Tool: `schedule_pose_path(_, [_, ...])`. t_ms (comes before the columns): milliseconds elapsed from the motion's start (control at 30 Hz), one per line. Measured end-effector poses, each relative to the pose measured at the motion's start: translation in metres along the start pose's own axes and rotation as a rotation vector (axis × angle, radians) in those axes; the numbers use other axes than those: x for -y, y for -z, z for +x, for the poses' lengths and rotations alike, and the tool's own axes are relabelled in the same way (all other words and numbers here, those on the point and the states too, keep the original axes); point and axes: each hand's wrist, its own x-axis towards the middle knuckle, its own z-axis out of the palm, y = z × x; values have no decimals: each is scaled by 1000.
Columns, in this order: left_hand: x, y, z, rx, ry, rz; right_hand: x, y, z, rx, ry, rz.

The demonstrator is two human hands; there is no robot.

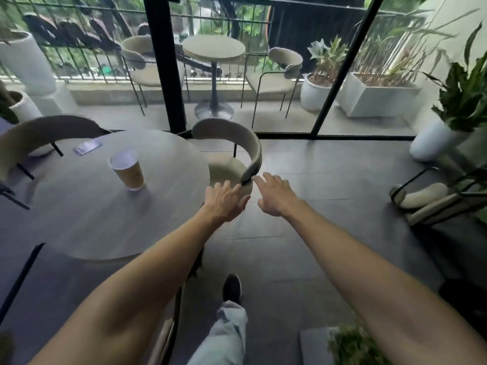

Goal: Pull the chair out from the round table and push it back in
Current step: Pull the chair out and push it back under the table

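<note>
Grey tiled café floor beside black-framed glass wall (160,75); round grey wood-grain table (79,219) carries brown paper cup with clear lid (127,169) and flat phone (87,147). Beige curved-back chair with thin black legs (237,138) sits tucked at table's far right edge. Left hand (224,201) and right hand (274,193) both reach out, fingers spread and loose, holding nothing, either side of backrest's near tip; contact unclear
</note>
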Motion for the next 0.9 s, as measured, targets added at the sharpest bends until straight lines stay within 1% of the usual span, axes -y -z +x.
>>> schedule_pose_path(167, [-4,28,125,-62,10,-90,-52,16,105,24,-7,-24])
schedule_pose_path(233, [-1,40,175,-60,15,-112,-70,27,144,37,-4,-37])
schedule_pose_path(400, [11,64,280,-71,30,-43,-112,58,239,0,49,-82])
schedule_pose_path(500, [20,74,333,-73,74,-33,-136,71,296,8,83,-100])
schedule_pose_path(600, [29,80,381,-59,155,-39,-155,77,354,12,144,-121])
schedule_pose_path(733, [42,85,437,-37,294,-76,-173,86,432,25,268,-153])
schedule_pose_path(900, [47,92,480,-33,547,-72,-186,101,516,-4,533,-204])
